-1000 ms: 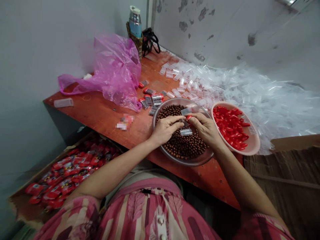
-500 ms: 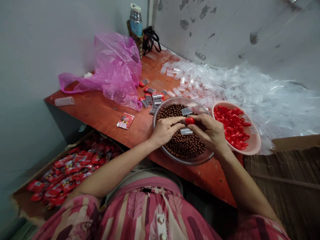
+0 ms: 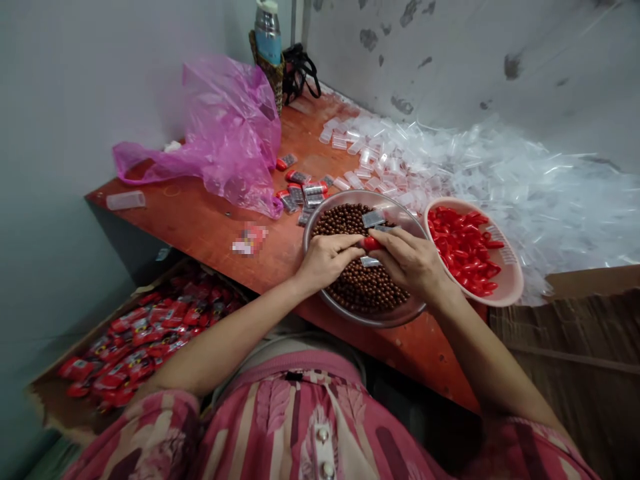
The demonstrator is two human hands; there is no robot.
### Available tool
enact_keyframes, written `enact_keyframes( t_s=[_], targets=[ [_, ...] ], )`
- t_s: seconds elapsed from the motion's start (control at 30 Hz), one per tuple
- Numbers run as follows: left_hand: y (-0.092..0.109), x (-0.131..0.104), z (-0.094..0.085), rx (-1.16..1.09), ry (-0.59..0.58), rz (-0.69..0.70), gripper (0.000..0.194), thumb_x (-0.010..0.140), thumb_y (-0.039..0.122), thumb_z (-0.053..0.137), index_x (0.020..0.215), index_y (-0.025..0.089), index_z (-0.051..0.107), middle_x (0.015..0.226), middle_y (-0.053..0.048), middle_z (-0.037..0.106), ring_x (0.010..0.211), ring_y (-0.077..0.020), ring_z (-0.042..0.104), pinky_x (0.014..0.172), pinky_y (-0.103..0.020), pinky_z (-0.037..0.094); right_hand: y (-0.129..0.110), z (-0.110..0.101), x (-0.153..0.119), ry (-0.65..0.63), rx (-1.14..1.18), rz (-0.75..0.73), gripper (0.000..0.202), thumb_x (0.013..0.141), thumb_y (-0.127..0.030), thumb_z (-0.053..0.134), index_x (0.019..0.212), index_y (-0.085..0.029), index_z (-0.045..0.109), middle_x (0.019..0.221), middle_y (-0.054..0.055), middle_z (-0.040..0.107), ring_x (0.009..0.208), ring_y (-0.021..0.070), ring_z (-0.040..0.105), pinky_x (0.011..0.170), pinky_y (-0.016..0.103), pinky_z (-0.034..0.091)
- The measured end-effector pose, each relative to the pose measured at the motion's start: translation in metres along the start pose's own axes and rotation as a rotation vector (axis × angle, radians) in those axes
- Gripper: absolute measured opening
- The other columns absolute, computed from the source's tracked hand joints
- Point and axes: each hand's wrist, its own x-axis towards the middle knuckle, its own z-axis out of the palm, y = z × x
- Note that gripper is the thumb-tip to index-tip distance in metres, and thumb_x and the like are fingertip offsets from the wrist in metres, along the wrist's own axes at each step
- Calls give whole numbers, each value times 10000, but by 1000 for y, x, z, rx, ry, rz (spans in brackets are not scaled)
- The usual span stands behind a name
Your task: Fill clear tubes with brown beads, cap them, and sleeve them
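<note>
Over a metal bowl (image 3: 350, 320) of round brown balls (image 3: 367, 293), my two hands meet. A small container with a red cap (image 3: 371, 243) is between their fingertips. My left hand (image 3: 327, 260) is closed, thumb and forefinger pinching one end of it. My right hand (image 3: 417, 260) grips the other end, its fingers curled round the cap; much of the container is hidden. Small clear plastic cases (image 3: 373, 219) lie on the balls. To the right of the bowl, a pink basket (image 3: 513, 283) holds many red caps (image 3: 463, 257).
Filled red-capped containers (image 3: 303, 190) lie behind the bowl. Clear plastic cases (image 3: 500, 180) are heaped at the back right. A pink plastic bag (image 3: 230, 133), a flask (image 3: 268, 40) and a clear tube (image 3: 125, 200) stand or lie left. A carton (image 3: 55, 400) of red packs sits below.
Both hands have shifted slightly left with the red-capped container. My right fingers now cover more of the cap. The view has tilted a little.
</note>
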Motion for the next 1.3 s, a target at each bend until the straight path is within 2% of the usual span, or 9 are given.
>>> enact_keyframes(
  t_s=[0.13,0.27,0.37,0.73,0.87,0.97,1.07,1.13,1.3],
  targets=[
    [-3,9,2,-392,19,-215,324,764,344,664,1022,159,729,1007,-59,739,913,-208,675,849,-326,513,-2,14,7,91,-14,90,420,950,-293,431,1353,-185,483,1230,133,640,1106,242,622,957,379,506],
    [-3,14,6,-590,35,-305,354,710,410,722,950,150,728,927,-50,734,846,-177,658,827,-311,503,-5,25,8,67,-55,75,769,840,-400,615,1469,-110,282,1370,215,511,1253,332,508,1023,483,448],
    [-7,15,9,-598,58,-303,371,676,445,743,899,150,717,878,-37,724,823,-156,638,825,-288,486,-3,34,9,78,-57,108,856,805,-395,646,1485,-108,214,1366,223,500,1253,339,499,1004,514,454],
    [-15,15,6,-467,50,-232,275,771,367,653,926,140,654,903,-44,693,882,-163,619,869,-301,462,1,52,12,109,-70,169,676,829,-449,554,1386,-91,418,1200,222,630,1039,337,642,894,460,522],
    [-12,14,8,-511,86,-231,271,776,322,657,978,142,638,966,-59,693,920,-173,633,905,-342,472,-1,44,13,72,42,101,777,819,-395,613,1474,-150,272,1377,190,520,1247,322,524,997,488,462],
    [-4,18,1,-591,167,-294,171,810,220,624,968,156,631,949,-42,696,864,-159,653,879,-350,501,10,33,11,95,203,216,972,778,-476,660,1516,-190,97,1467,179,423,1270,303,507,943,466,499],
    [2,40,-19,-611,289,-329,74,844,144,571,897,148,622,876,-37,701,750,-141,667,801,-338,538,34,24,11,132,218,497,700,846,-499,561,1432,-173,360,1272,158,614,1044,267,651,831,409,537],
    [-1,64,-38,-577,379,-295,89,877,142,529,897,152,615,903,-42,707,770,-130,670,823,-324,539,51,22,13,32,65,655,479,898,-475,473,1223,-148,604,1074,151,708,944,275,680,822,411,521],
    [-22,99,-68,-308,480,-129,414,808,265,673,1208,208,581,1257,-78,638,1208,-200,566,1026,-360,454,66,34,37,-331,-306,828,608,896,-602,377,1017,-121,728,992,235,712,982,373,667,800,469,491]
  ],
)
